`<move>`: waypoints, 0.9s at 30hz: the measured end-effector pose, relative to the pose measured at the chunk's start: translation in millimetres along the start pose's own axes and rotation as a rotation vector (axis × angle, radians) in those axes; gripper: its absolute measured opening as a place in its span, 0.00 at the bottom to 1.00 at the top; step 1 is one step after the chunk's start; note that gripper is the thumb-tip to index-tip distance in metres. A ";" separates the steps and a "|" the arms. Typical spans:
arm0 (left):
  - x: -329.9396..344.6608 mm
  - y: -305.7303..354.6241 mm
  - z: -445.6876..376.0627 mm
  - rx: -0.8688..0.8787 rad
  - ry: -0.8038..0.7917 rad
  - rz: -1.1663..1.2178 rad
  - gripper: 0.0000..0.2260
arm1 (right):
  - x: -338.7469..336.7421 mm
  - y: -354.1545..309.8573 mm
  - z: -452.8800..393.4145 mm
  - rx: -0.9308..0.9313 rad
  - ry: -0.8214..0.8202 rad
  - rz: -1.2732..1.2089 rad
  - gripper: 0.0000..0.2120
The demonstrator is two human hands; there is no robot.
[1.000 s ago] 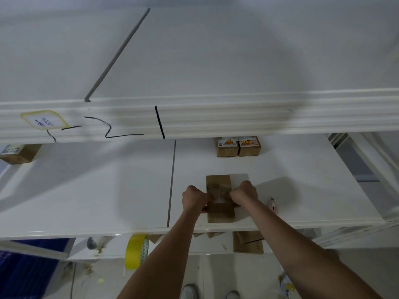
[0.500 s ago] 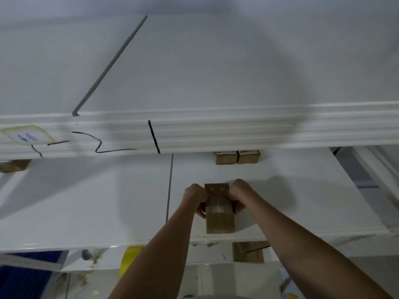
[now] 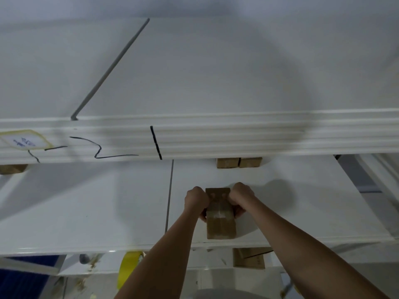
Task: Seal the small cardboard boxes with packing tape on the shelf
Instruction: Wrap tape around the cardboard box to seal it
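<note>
From the head camera, a small cardboard box (image 3: 220, 221) stands on the white shelf (image 3: 86, 212), close to the shelf's front edge and right of the dark seam (image 3: 169, 199) that divides the shelf boards. Both hands clasp it from opposite sides. The left hand (image 3: 196, 200) has its fingers curled round the box's left side, knuckles up; the right hand (image 3: 241, 196) is curled round the right side in the same way, so each grip is clamped on the box. A strip of clear packing tape (image 3: 218, 209) lies glossy over the box's top, between the two hands. The far end of the box top shows bare brown card with two small dark marks.

Further back on the same shelf, two more small boxes (image 3: 238, 162) sit side by side, touching, partly hidden under the front edge of the upper shelf (image 3: 216, 139). That edge carries black scribbled lines (image 3: 103, 151) and a yellow-bordered label (image 3: 24, 141) at the far left. Another brown box (image 3: 11, 168) peeks out beneath it at the left edge.

A grey rod (image 3: 110, 67) lies diagonally on the upper shelf.

Below the working shelf, a roll of yellow tape (image 3: 128, 266) stands on edge, and an open cardboard box (image 3: 248, 257) sits to its right, beneath the held box. Scraps of debris lie near the roll.
</note>
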State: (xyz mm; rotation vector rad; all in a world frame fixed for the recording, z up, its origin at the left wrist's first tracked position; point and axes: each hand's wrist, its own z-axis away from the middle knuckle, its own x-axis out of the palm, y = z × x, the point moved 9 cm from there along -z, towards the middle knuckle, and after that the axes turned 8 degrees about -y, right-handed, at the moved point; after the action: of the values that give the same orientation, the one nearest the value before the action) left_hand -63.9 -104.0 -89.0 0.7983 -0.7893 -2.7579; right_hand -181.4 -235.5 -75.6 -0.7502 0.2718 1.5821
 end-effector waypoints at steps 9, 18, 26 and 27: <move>6.9 -24.0 10.8 0.058 -0.109 0.235 0.17 | 12.5 17.0 9.7 -0.181 0.009 -0.174 0.19; 23.5 -44.8 34.8 0.139 0.055 0.255 0.11 | 33.6 32.6 12.9 -0.225 0.125 -0.144 0.06; 34.0 -38.5 48.8 0.173 0.155 0.102 0.06 | 42.9 34.9 33.9 -0.351 0.089 -0.227 0.09; 36.5 -40.0 46.8 0.185 0.122 0.111 0.08 | 43.9 36.5 35.8 -0.367 0.055 -0.227 0.11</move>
State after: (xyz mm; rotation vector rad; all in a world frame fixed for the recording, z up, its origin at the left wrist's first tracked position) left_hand -120.1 -60.0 -93.1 0.9169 -1.0407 -2.5392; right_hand -226.4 -186.0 -84.2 -1.0699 -0.0674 1.4105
